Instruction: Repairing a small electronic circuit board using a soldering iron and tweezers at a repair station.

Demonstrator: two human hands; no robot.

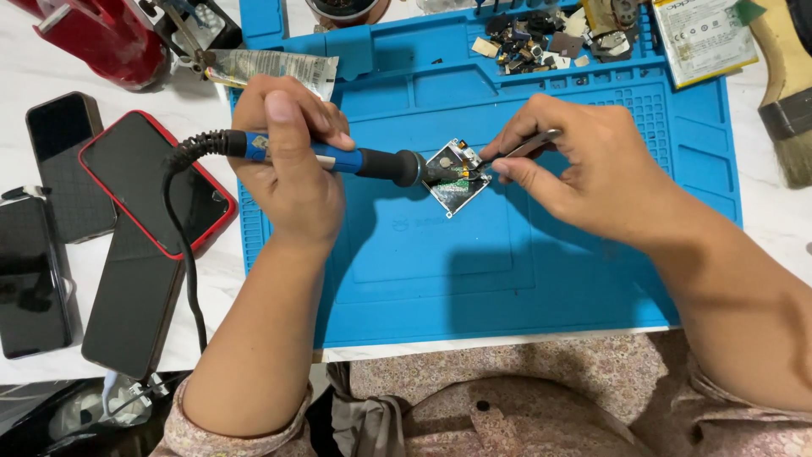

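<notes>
Closest to the lens, at the bottom of the frame, my floral-patterned lap [541, 398] sits against the worktop [194, 110] edge, with both forearms reaching up over the blue repair mat [558, 271]. My left hand [292, 161], left of centre, has its fingers wrapped tight around the blue-and-black handle of a soldering iron [364, 161]; its black cord loops down the left side. The iron's tip touches a small circuit board [457, 178] lying tilted at the centre of the mat. My right hand [584, 169], just right of the board, pinches metal tweezers [524, 151] whose points meet the board's right edge. Four dark phones [135, 237], one red-rimmed, lie at the left of the frame. Loose small parts [541, 42] fill the mat's upper tray, and a paintbrush [787, 93] lies at upper right.
</notes>
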